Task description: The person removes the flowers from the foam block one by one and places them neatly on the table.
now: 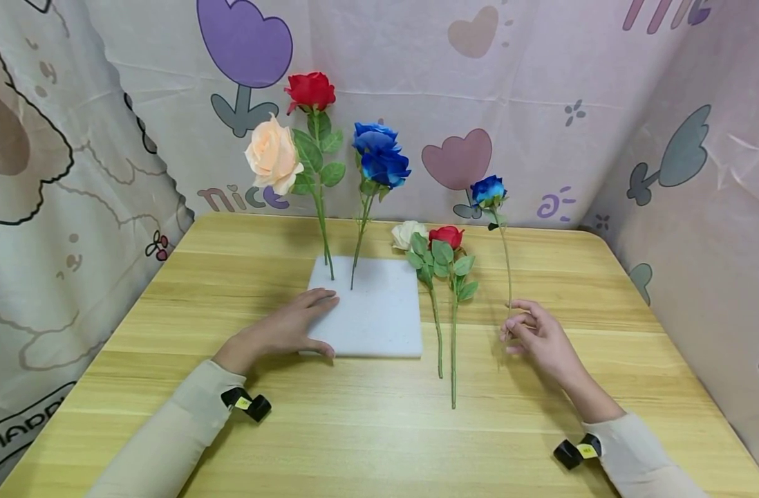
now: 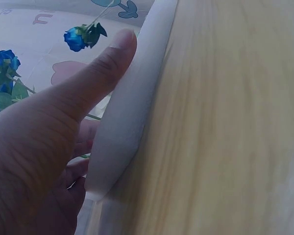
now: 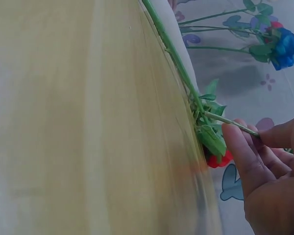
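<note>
My left hand [image 1: 292, 324] rests at the front left corner of a white foam board [image 1: 379, 315], fingers spread over it, thumb along its front edge. The thumb [image 2: 105, 68] stretches out straight in the left wrist view. Right of the board, my right hand [image 1: 544, 346] pinches the lower stem of an upright blue rose [image 1: 489, 191] between thumb and fingertips. Close up, that stem [image 3: 235, 123] slants out from the fingers. Standing in the board are a red rose [image 1: 311, 91], a peach rose [image 1: 272, 155] and blue roses [image 1: 382, 155].
Between the board and my right hand lie a white rose [image 1: 409, 235] and a red rose [image 1: 446, 237] with long leafy stems, on the wooden table [image 1: 367, 436]. A printed cloth [image 1: 379, 41] hangs behind the table and along both sides.
</note>
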`<action>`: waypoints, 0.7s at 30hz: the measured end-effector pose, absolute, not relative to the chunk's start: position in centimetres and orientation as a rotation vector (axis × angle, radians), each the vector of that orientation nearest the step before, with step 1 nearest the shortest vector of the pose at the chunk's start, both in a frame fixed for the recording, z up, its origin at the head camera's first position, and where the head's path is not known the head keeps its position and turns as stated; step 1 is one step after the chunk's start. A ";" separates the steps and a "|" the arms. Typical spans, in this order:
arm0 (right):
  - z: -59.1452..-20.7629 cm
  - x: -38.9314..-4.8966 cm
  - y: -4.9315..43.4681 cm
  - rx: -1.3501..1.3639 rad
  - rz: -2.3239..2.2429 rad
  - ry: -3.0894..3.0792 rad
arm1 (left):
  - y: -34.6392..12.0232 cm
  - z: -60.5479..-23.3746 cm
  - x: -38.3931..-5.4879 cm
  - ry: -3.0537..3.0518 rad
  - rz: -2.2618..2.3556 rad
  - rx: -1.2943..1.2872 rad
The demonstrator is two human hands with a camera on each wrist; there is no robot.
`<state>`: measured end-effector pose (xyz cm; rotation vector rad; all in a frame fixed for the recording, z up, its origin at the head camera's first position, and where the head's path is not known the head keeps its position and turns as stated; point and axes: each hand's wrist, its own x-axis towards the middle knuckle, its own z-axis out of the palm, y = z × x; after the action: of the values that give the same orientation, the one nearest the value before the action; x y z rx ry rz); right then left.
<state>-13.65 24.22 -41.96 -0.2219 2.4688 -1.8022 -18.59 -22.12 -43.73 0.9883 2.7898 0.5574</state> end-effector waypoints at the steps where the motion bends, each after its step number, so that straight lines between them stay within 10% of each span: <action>1: -42.0 -13.6 24.2 -0.216 -1.804 2.457 | -22.1 -43.7 -18.6 2.790 0.557 0.989; 21: -42.8 -12.6 24.8 -0.100 -1.895 2.194 | -22.2 -43.8 -18.7 2.787 0.553 1.002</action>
<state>-12.63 24.76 -42.80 -0.1004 2.1935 -1.8953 -18.69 -22.17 -43.81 1.0020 2.7868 0.5529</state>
